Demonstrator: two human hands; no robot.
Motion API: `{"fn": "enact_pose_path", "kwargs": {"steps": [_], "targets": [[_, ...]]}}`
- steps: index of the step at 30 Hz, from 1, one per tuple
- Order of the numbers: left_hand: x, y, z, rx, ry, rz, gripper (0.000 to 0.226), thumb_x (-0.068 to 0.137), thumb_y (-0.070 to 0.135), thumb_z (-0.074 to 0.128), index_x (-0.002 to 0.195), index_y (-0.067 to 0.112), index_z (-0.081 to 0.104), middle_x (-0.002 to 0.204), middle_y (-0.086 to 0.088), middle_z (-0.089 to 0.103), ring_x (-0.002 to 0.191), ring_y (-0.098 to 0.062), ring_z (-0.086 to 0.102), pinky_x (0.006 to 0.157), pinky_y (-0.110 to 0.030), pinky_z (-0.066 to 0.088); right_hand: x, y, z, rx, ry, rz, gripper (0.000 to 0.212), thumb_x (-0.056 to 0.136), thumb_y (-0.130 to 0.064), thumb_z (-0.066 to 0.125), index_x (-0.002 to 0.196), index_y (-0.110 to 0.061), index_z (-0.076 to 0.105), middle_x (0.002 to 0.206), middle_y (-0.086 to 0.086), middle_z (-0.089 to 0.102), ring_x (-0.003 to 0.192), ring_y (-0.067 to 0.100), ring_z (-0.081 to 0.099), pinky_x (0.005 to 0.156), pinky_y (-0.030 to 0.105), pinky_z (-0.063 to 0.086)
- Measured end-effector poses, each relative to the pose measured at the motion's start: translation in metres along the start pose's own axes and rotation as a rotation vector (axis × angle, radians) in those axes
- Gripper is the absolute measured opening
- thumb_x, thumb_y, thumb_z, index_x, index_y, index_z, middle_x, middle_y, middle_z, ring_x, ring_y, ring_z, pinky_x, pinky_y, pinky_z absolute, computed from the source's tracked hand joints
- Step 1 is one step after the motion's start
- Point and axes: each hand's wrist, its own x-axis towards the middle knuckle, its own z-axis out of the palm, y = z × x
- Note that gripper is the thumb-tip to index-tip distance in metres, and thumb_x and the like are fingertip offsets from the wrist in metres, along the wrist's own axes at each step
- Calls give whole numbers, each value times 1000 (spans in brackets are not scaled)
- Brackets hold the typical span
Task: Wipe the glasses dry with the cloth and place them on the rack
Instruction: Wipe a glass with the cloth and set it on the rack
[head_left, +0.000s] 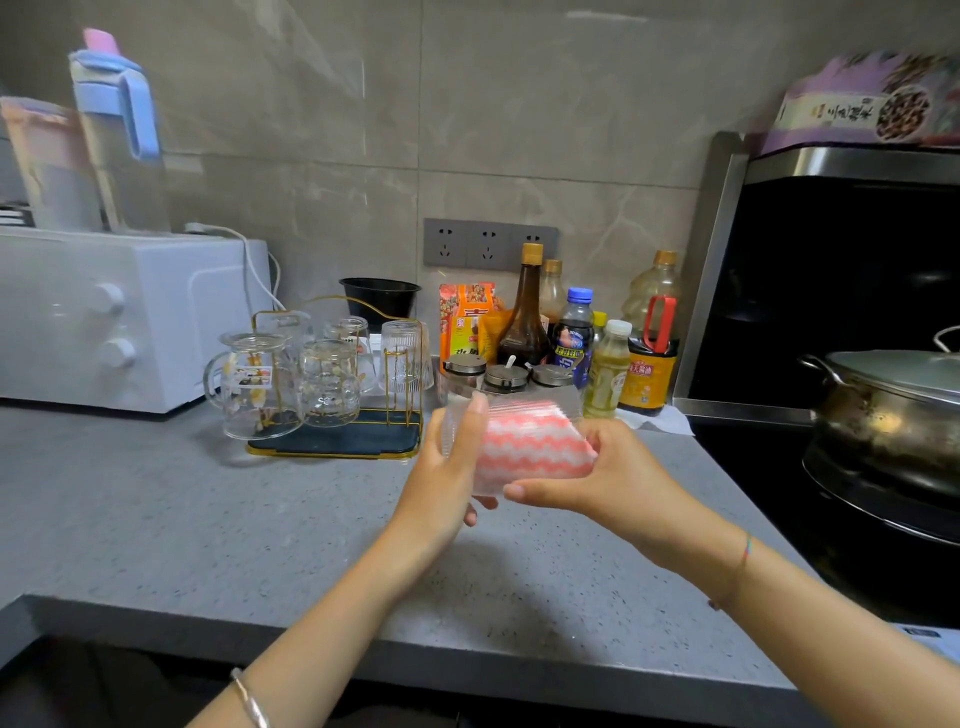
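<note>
Our left hand (447, 483) is wrapping its fingers round the glass (540, 408), above the table (208, 519) just right of the rack (363, 441). Our right hand (613, 483) is gripping the cloth (530, 452) against it. We are judging the glass light, slippery and fragile, so we should be holding its wall.
</note>
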Motion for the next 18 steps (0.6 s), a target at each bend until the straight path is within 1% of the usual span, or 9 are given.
{"fn": "enact_pose_path", "kwargs": {"steps": [2,4,7,10,12,14,15,17,18], "targets": [[-2,0,-3,52,6,139,61,76,85,35,114,38,42,92,8,63,60,3,61,44,-13,41,-1,0,-3,73,-44,50,27,70,-1,79,83,-21,67,76,-10,75,75,2,70,63,11,51],[-2,-3,-5,75,-12,277,69,64,91,36,109,39,42,93,17,62,73,7,60,49,-11,43,-2,0,-4,161,-82,78,31,70,2,77,91,-19,67,86,-4,76,84,7,71,70,14,54],[-1,-6,-5,108,-68,388,71,67,90,38,116,39,38,95,30,60,85,4,62,65,-11,48,-2,5,-4,369,-122,78,38,70,1,76,104,-13,67,108,10,72,100,20,69,83,22,55],[-2,-8,-5,134,-112,434,70,70,89,38,122,43,32,104,32,55,98,-2,61,79,-19,52,-1,6,-6,490,-132,120,33,74,-13,72,107,-13,67,111,12,71,99,22,69,84,25,56],[-3,-9,-7,135,-138,440,68,70,88,37,123,45,31,107,32,53,97,-2,62,76,-21,53,-2,5,-8,492,-145,128,31,76,-16,76,106,-15,66,109,10,72,98,20,69,84,25,56],[-5,-7,-8,149,-149,428,70,67,92,30,124,51,28,108,36,51,89,1,60,67,-16,49,-4,3,-8,446,-149,113,22,78,-16,70,100,-18,69,106,8,73,96,18,70,84,24,56],[-6,-4,-8,152,-152,404,72,64,95,25,124,56,28,114,36,48,87,1,59,65,-16,47,-6,1,-8,421,-144,99,19,79,-14,66,96,-19,70,104,6,74,96,17,70,84,23,55],[-6,2,-7,122,-164,286,71,63,96,11,121,64,34,131,20,49,90,-8,60,59,-20,47,-7,-1,-7,356,-114,74,17,81,-11,63,94,-20,69,98,-1,75,93,12,71,81,18,55],[-7,5,-6,80,-175,196,70,67,93,3,115,63,45,128,10,57,88,-11,61,53,-22,47,-6,-2,-7,312,-81,68,16,82,-9,64,93,-21,67,93,-6,76,88,7,71,76,14,54]]}}
